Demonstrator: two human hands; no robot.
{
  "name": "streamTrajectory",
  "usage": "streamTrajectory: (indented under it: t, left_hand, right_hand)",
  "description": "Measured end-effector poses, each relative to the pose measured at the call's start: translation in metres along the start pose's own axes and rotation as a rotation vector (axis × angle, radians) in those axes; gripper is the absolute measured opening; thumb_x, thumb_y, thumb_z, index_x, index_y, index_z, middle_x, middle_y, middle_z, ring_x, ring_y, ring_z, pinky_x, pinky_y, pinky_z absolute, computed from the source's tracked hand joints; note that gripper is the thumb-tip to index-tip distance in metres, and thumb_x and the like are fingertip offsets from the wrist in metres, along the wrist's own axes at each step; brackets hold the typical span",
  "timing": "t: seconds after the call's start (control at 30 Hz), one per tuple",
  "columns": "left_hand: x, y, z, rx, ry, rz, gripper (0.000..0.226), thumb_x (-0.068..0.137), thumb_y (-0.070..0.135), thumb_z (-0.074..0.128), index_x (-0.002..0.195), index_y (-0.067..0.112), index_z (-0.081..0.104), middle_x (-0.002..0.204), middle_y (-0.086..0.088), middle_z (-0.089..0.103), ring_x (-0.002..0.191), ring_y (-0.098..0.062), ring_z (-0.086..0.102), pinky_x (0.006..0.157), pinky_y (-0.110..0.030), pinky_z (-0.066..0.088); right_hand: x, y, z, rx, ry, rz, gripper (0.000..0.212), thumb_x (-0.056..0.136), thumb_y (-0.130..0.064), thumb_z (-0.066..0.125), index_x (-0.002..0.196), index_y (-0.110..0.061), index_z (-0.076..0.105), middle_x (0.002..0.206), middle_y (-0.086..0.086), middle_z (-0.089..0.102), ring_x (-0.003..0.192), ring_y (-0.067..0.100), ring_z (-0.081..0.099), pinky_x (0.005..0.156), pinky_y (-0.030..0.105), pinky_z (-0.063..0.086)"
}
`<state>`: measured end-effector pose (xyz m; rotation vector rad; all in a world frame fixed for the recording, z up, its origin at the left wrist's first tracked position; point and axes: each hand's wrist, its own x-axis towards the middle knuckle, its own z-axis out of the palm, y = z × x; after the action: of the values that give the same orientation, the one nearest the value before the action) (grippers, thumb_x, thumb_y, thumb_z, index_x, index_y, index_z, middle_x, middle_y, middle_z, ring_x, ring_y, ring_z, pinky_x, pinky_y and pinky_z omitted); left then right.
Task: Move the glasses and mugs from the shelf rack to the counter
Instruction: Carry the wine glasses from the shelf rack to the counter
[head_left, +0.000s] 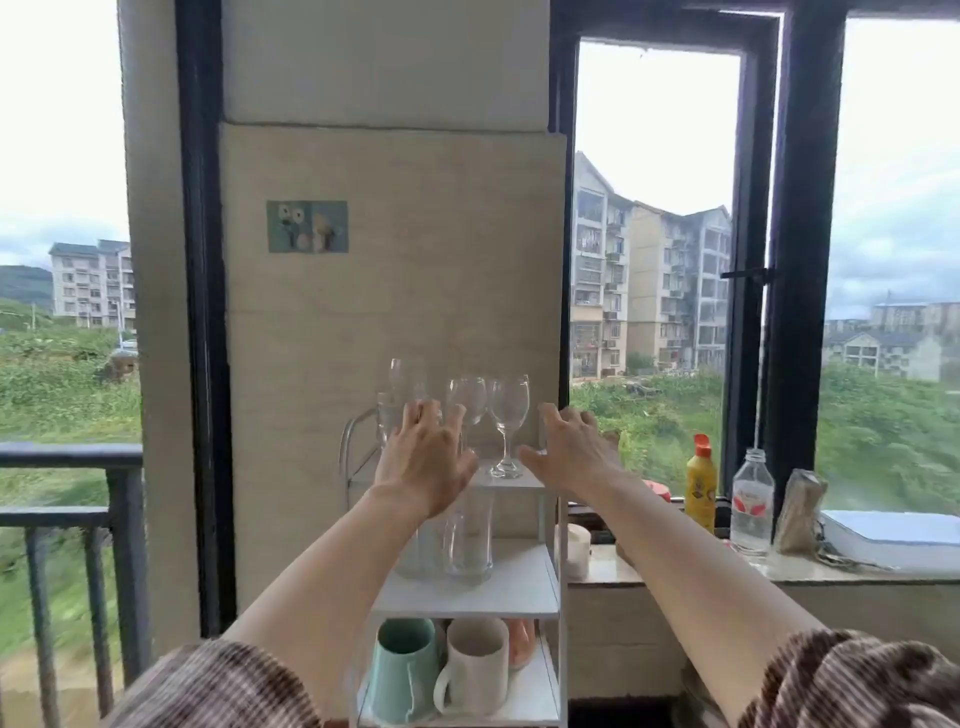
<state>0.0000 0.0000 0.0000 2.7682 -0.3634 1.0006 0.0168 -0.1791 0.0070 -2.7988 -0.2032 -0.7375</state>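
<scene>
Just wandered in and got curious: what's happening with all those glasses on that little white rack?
A person reaches with both bare hands toward the wine glasses on the top shelf of the white rack. The left grip is in front of the glasses on the left and the right grip is beside the rightmost one. Both are open and hold nothing. Tumblers stand on the middle shelf and mugs on the bottom one. The counter lies to the right.
</scene>
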Motion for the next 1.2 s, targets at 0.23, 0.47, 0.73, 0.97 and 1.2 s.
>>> streamTrajectory:
  t: [0.23,0.47,0.73,0.97,1.2]
  left_hand:
    - [0.071,-0.025,0.029,0.045,0.079,0.033,0.063,0.089,0.044,0.045,0.143,0.016,0.029,0.137,-0.017,0.038,0.131,-0.032,0.024,0.116,-0.04,0.017]
    - [0.093,-0.03,0.05,-0.015,0.086,0.052,0.049,0.09,0.046,0.045,0.128,0.016,0.04,0.124,-0.017,0.053,0.134,-0.032,0.024,0.118,-0.042,-0.004]
    - [0.092,-0.026,0.043,-0.317,0.24,0.048,0.025,0.085,0.041,0.062,0.093,0.018,0.055,0.105,-0.012,0.062,0.123,-0.03,0.042,0.115,-0.042,-0.007]
    - [0.094,0.009,0.007,-0.688,0.432,0.033,0.021,0.08,0.042,0.068,0.085,0.031,0.051,0.096,0.001,0.047,0.069,-0.004,0.046,0.062,-0.013,0.028]
    - [0.072,0.11,0.008,-0.854,0.25,0.175,0.02,0.079,0.04,0.069,0.083,0.03,0.052,0.112,0.002,0.052,0.088,-0.004,0.05,0.072,-0.014,0.031]
  right_hand:
    - [0.067,0.002,0.025,0.129,0.099,-0.005,0.071,0.086,-0.05,0.054,0.145,-0.023,0.025,0.142,0.004,0.045,0.127,0.025,0.041,0.099,0.048,0.036]
    - [0.094,0.004,0.041,0.333,0.153,-0.071,0.048,0.081,-0.051,0.061,0.117,-0.021,0.053,0.117,0.002,0.059,0.107,0.023,0.055,0.092,0.042,0.043]
    - [0.085,0.008,0.029,0.534,0.233,-0.069,0.032,0.076,-0.039,0.073,0.093,-0.017,0.056,0.095,0.001,0.064,0.087,0.019,0.062,0.072,0.033,0.052]
    - [0.063,0.032,-0.029,0.787,0.478,-0.036,0.04,0.076,-0.027,0.078,0.104,-0.016,0.052,0.09,-0.007,0.06,0.073,0.0,0.063,0.053,0.01,0.047]
    - [-0.013,0.115,-0.079,0.808,0.533,0.133,0.055,0.07,-0.027,0.082,0.114,-0.019,0.049,0.105,0.007,0.064,0.09,0.015,0.064,0.067,0.025,0.053]
